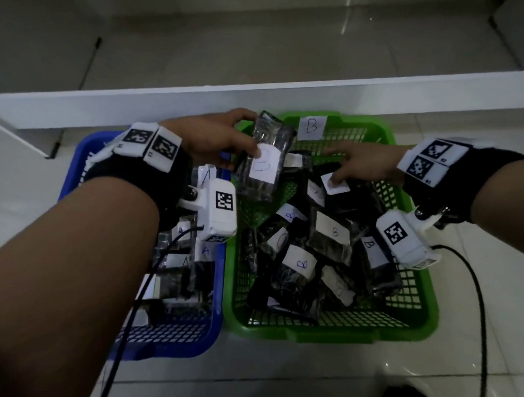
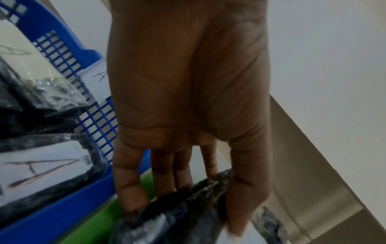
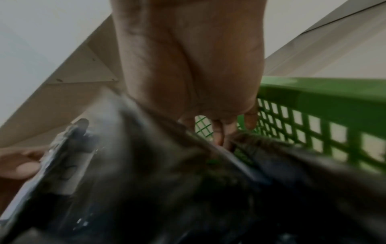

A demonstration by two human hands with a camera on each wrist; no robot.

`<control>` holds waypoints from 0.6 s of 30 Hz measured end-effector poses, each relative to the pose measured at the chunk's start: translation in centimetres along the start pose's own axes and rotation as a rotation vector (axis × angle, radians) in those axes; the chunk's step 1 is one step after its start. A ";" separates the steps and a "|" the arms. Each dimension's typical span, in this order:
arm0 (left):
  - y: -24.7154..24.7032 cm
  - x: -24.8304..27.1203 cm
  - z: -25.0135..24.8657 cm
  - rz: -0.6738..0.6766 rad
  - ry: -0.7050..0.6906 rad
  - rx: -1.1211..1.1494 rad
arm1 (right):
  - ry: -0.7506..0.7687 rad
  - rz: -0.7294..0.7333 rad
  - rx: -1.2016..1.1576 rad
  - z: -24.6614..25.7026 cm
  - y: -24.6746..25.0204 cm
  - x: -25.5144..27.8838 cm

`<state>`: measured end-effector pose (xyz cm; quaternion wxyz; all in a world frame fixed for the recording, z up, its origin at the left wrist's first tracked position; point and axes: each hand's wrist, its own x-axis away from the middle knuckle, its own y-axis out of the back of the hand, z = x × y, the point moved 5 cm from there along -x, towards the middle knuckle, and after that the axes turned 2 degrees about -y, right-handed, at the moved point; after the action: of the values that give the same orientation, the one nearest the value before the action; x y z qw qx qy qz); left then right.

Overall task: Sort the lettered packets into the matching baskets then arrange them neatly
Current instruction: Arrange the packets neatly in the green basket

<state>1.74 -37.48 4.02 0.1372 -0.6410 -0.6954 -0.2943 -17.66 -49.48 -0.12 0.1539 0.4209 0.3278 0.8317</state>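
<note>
The left hand (image 1: pixel 214 137) grips a B packet (image 1: pixel 264 162) between thumb and fingers, holding it tilted above the far-left corner of the green basket (image 1: pixel 419 311), over the rim it shares with the blue basket (image 1: pixel 177 346). The right hand (image 1: pixel 360 165) reaches into the green basket near its far edge, fingers stretched out and resting on the packets there, one fingertip on a white label (image 1: pixel 335 185); whether it pinches anything cannot be told, since the right wrist view is blurred. To do this step well, I would judge, the held packet should go down flat with its label up into the bare mesh along the left side, while the right hand presses the heap aside to make room; the slippery plastic wrap could slide, so the grip should be kept until the packet lies down. The green basket carries a B tag (image 1: pixel 311 127) on its far wall and holds a loose, overlapping heap of dark packets, most showing B labels, some with labels turned or hidden. The blue basket holds packets marked A (image 2: pixel 39 170), stacked more closely.
</note>
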 end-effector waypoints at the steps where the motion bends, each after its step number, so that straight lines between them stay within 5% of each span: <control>1: -0.3 -0.1 0.3 0.005 0.002 0.029 | -0.002 -0.051 -0.026 0.2 0.3 0.0; 5: -1.6 -0.3 0.5 0.051 0.014 0.104 | 0.112 -0.314 -0.265 2.6 1.8 1.4; 11: -2.8 -1.5 -0.2 0.029 -0.021 0.172 | 0.238 -0.059 -0.657 5.0 0.7 1.9; 18: -3.6 -2.5 -0.3 -0.010 -0.071 0.225 | 0.172 -0.031 -0.753 2.8 0.7 1.0</control>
<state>-1.45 -39.69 2.02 0.1823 -0.6281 -0.7317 -0.1921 -16.01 -48.34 2.12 0.2821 0.2587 0.0176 0.9237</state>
